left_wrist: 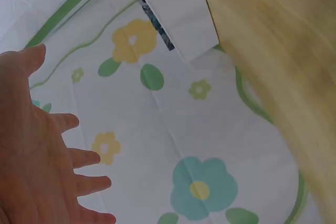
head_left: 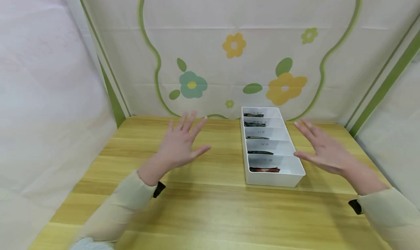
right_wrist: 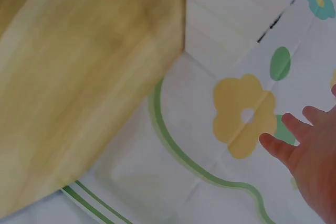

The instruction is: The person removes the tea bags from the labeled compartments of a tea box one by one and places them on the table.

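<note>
White tray (head_left: 270,180) sat on table (head_left: 197,210), left hand (head_left: 178,145) left of it, right hand (head_left: 329,152) right, fingers extended. Head showed packets (head_left: 264,170) in 5 compartments (head_left: 292,164); wrists mostly outer walls (left_wrist: 181,11).

- We see bright, even light in the head view, with a pale sheen on the table (head_left: 210,217).
- We find faint, soft-edged shadows below both sleeves (head_left: 116,208).
- We notice slight blur on the left hand (head_left: 177,146) and right hand (head_left: 328,149).
- We get dimmer, hazier wrist views, the table's grain smeared and its edge bowed.
</note>
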`<action>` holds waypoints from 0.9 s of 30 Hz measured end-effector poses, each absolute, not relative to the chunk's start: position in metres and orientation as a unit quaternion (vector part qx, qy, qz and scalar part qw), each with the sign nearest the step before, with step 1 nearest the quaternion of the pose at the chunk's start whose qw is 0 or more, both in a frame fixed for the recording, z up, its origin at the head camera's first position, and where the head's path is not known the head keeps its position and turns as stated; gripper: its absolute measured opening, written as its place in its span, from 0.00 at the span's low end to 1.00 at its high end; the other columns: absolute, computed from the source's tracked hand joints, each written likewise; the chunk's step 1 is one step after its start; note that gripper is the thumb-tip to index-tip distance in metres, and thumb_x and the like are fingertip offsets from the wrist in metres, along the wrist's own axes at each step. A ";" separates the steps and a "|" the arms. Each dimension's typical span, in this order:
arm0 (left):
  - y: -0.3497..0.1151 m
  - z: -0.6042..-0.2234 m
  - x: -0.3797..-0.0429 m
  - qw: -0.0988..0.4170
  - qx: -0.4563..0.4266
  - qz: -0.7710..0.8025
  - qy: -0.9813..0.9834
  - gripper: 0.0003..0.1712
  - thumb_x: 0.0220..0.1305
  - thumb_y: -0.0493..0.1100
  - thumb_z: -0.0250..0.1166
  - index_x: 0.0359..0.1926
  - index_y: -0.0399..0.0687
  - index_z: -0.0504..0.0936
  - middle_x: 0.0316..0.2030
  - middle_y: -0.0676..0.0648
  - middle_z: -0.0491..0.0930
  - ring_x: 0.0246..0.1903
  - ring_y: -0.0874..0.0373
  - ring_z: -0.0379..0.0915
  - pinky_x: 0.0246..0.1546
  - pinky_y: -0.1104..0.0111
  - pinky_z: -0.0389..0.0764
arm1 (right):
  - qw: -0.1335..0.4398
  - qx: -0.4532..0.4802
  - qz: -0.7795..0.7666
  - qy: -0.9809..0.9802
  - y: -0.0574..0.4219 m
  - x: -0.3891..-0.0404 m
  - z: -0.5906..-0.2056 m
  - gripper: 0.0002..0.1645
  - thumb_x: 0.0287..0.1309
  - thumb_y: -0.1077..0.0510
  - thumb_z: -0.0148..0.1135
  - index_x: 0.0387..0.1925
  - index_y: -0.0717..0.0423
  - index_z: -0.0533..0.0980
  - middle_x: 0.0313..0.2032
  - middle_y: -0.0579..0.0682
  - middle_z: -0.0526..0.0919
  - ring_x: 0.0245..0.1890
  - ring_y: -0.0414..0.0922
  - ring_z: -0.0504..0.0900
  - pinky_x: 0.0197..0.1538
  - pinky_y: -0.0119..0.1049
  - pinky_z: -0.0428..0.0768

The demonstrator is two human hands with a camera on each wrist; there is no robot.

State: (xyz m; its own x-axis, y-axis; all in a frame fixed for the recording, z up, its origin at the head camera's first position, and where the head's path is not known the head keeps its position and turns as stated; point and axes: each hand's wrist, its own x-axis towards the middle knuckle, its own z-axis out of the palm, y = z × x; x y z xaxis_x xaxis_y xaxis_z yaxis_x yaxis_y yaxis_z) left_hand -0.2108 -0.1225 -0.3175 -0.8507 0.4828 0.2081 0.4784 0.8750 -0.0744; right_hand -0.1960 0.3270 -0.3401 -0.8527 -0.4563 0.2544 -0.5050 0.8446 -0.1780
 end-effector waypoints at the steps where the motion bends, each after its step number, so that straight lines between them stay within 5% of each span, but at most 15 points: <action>1: -0.118 -0.321 -0.212 0.111 -0.256 0.013 -0.960 0.50 0.63 0.78 0.40 0.78 0.64 0.37 0.76 0.45 0.31 0.73 0.43 0.29 0.64 0.37 0.43 | 0.099 0.251 0.130 -0.954 0.328 -0.196 -0.343 0.55 0.58 0.44 0.66 0.77 0.43 0.44 0.76 0.55 0.42 0.68 0.68 0.55 0.57 0.68 0.61; 16: -0.059 -0.358 -0.211 0.107 -0.385 -0.065 -0.915 0.46 0.66 0.73 0.45 0.77 0.59 0.46 0.75 0.44 0.45 0.72 0.44 0.45 0.62 0.38 0.55 | 0.016 0.212 0.230 -0.950 0.330 -0.190 -0.384 0.48 0.68 0.46 0.55 0.77 0.37 0.36 0.76 0.52 0.39 0.69 0.69 0.50 0.54 0.75 0.56; 27: -0.036 -0.367 -0.213 0.038 -0.507 -0.248 -0.825 0.32 0.70 0.55 0.59 0.70 0.51 0.65 0.69 0.50 0.64 0.67 0.59 0.58 0.64 0.64 0.62 | 0.018 0.224 0.243 -0.944 0.332 -0.193 -0.403 0.47 0.65 0.47 0.59 0.77 0.44 0.45 0.75 0.56 0.47 0.69 0.65 0.53 0.58 0.69 0.58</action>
State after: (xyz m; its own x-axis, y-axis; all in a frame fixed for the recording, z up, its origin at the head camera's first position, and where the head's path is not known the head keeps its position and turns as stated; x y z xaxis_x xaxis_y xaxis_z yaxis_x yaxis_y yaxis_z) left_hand -0.2133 -0.0358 -0.3669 -0.4835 0.8169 0.3146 0.8548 0.3633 0.3705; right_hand -0.1934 0.3321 -0.4025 -0.8990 -0.4138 0.1435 -0.4317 0.7816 -0.4503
